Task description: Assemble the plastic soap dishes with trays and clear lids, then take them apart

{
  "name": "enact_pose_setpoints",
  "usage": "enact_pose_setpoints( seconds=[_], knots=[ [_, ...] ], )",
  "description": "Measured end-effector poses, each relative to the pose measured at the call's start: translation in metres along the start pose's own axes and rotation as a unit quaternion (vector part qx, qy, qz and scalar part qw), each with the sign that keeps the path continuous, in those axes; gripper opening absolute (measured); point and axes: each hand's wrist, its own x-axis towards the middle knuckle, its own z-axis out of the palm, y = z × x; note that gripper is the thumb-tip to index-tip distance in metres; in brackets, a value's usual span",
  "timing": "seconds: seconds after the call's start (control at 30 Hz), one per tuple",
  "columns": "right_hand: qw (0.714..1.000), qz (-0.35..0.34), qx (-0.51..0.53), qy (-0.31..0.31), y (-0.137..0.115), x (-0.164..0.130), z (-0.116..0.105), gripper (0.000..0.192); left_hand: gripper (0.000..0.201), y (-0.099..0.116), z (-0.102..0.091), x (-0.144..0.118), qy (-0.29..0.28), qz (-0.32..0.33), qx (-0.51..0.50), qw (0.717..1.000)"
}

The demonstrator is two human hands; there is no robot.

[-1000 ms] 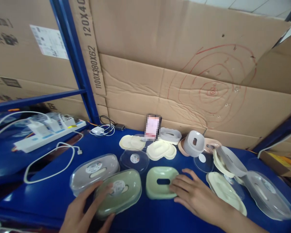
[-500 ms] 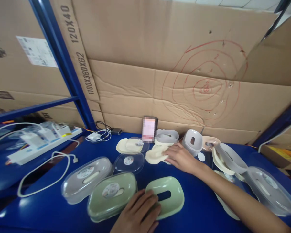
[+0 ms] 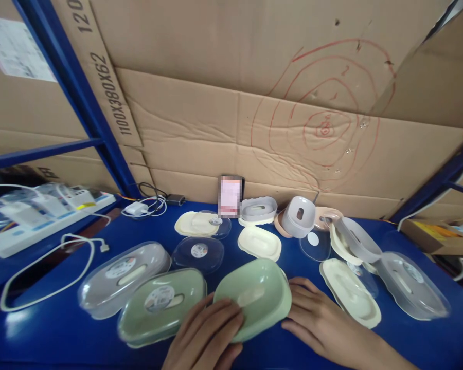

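A pale green oval tray (image 3: 254, 298) sits low in the middle of the frame on the blue table (image 3: 100, 329), held between both hands. The left hand (image 3: 206, 339) comes up from the bottom edge and lies on the tray's near left rim, fingers spread flat over it. The right hand (image 3: 320, 321) presses against the tray's right side, fingers curled along its edge; together they clasp the tray, which looks slightly tilted, its hollow facing up.

Just left of it, touching or nearly so, lies a green box with a clear lid (image 3: 162, 306), and further left a grey box with a clear lid (image 3: 123, 277). Above the tray, a round clear lid (image 3: 198, 253) and a cream oval insert (image 3: 259, 242) lie apart from it. To the right sit another cream insert (image 3: 350, 292) and a grey lidded box (image 3: 409, 290) near the right edge. A grey cup-like piece (image 3: 298, 217) lies tipped at mid-frame. A white cable (image 3: 46, 267) loops at the left, and a cardboard wall (image 3: 254, 103) with red rings fills the top.
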Motion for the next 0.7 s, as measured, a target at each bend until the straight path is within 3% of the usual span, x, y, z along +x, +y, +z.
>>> enact_pose_setpoints(
  seconds=[0.13, 0.23, 0.33, 0.47, 0.7],
  knots=[
    [1.0, 0.004, -0.023, 0.007, -0.009, -0.01, -0.008, 0.032, 0.035, 0.009, 0.01, 0.023, -0.045, 0.001, 0.007, 0.999],
    [0.996, -0.032, -0.021, 0.081, -0.005, -0.024, -0.003, 0.027, 0.037, 0.01, 0.02, 0.033, -0.11, 0.02, -0.011, 0.994],
    [0.985, -0.002, -0.092, 0.148, 0.003, -0.035, 0.005, 0.028, 0.047, 0.009, 0.024, 0.034, -0.16, 0.036, -0.027, 0.986],
    [0.985, 0.027, -0.163, 0.052, 0.006, -0.037, 0.016, 0.061, 0.044, 0.01, 0.017, 0.035, -0.199, 0.04, -0.06, 0.977],
    [0.991, 0.026, -0.131, 0.022, -0.003, -0.038, 0.034, 0.056, 0.027, 0.013, 0.015, 0.04, -0.197, 0.019, -0.081, 0.977]
  ],
)
